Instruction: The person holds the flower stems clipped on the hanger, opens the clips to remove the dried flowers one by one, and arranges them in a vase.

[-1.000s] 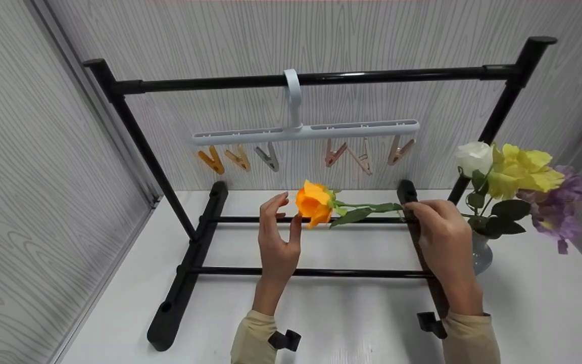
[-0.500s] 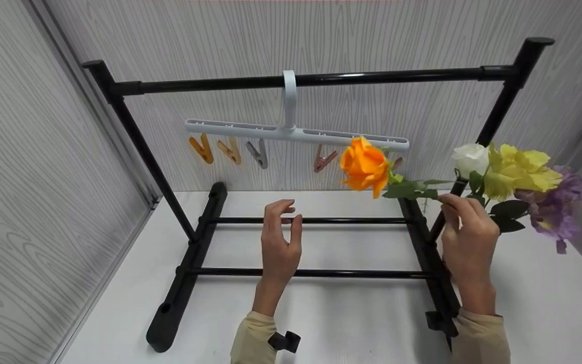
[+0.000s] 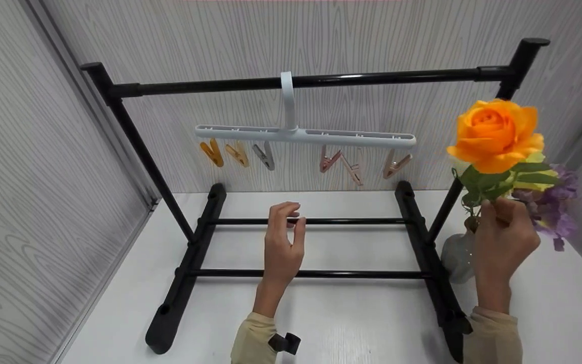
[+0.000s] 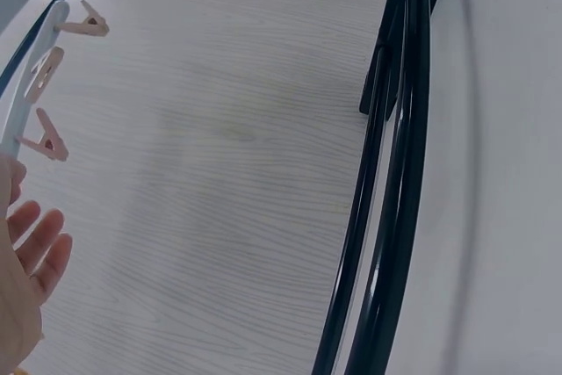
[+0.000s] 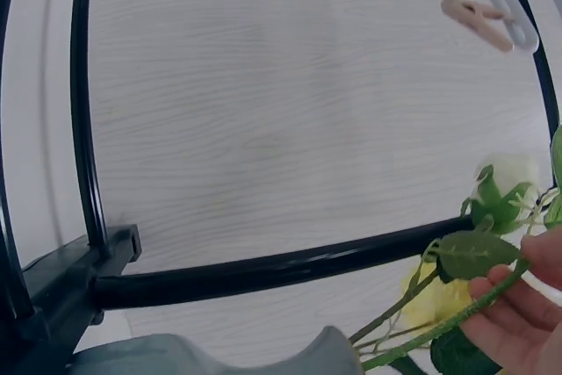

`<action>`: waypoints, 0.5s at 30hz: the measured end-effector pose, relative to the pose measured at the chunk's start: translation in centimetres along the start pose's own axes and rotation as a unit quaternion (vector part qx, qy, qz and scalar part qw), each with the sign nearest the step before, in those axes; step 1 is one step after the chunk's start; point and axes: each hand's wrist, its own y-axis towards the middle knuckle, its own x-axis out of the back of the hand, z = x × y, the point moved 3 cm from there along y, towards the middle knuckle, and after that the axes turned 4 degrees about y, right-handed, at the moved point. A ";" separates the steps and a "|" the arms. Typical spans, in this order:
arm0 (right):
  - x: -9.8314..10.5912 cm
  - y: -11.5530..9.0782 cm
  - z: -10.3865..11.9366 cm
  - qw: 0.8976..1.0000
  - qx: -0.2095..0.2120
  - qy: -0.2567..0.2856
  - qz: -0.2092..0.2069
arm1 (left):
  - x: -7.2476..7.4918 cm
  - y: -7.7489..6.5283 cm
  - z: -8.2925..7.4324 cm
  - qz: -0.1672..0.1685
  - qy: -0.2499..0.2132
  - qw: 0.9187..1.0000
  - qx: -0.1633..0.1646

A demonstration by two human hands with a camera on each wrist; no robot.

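Note:
Thumb and fingers of my right hand [image 3: 505, 242] pinch the green stem of an orange rose [image 3: 495, 134], its bloom facing up. In the right wrist view the stem [image 5: 448, 327] slants down to the mouth of a grey vase [image 5: 149, 359]; its lower end is hidden there. Behind the rose, the vase's purple flower [image 3: 564, 212] shows, and a yellow flower [image 5: 430, 305] and a white rose [image 5: 514, 171] are partly covered. My left hand [image 3: 284, 242], fingers loosely bent and holding nothing, hovers over the rack's lower bars.
A black rack [image 3: 372, 77] spans the white table [image 3: 351, 323]. From its top bar hangs a pale blue hanger [image 3: 291, 134] with several small clips, among them an orange one [image 3: 213, 153] and a grey one [image 3: 265, 155]. Wood-patterned panels [image 3: 13, 212] enclose the back and sides.
My right hand has carried the orange rose right to the vase and turned it from sideways to upright. The left hand has let go of the bloom and stayed near its place. The hanger has swung.

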 end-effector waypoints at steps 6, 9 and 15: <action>0.8 0.7 -1.4 0.990 -0.057 -0.111 0.059 | -0.2 -0.1 0.2 0.013 0.003 1.000 0.013; 1.3 0.8 -1.9 0.983 -0.070 -0.142 0.096 | -0.3 -0.1 0.2 0.017 0.007 1.000 0.015; 1.8 1.1 -3.0 0.923 -0.118 -0.224 0.290 | -0.6 -0.3 0.3 0.056 0.028 0.997 0.053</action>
